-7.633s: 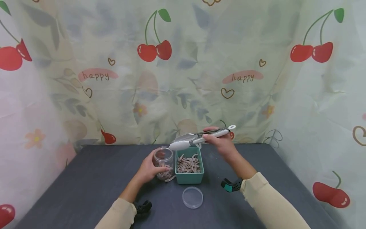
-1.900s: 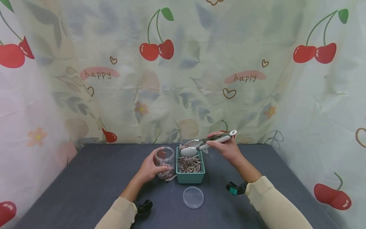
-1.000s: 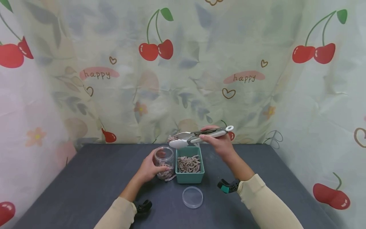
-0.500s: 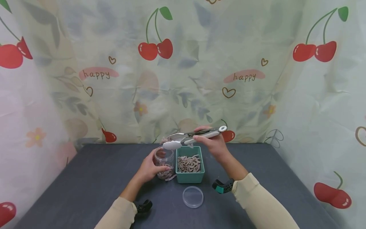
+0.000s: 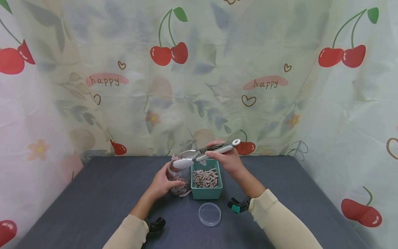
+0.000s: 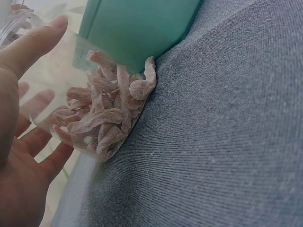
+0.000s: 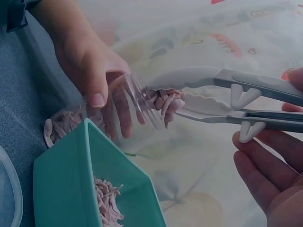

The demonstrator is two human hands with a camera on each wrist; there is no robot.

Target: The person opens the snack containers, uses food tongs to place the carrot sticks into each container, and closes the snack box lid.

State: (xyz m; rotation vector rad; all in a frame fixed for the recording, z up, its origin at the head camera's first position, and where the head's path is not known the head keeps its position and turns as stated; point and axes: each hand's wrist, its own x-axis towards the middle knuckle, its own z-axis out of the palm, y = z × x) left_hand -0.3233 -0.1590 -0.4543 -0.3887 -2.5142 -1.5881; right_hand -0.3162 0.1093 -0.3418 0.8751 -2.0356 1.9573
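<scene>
On the dark surface [image 5: 93,193] a teal tub [image 5: 206,193] of pale dried strips is set just right of a clear jar [image 5: 178,180], the two touching or nearly so. The jar is gripped around its side by the left hand [image 5: 161,185], fingers curled. Tongs [image 5: 203,154] are squeezed narrow in the right hand [image 5: 227,160], their long axis running right to left, with a clump of strips [image 7: 163,100] pinched at the tips directly at the jar's mouth. A loose lid [image 5: 209,214] lies nearer.
</scene>
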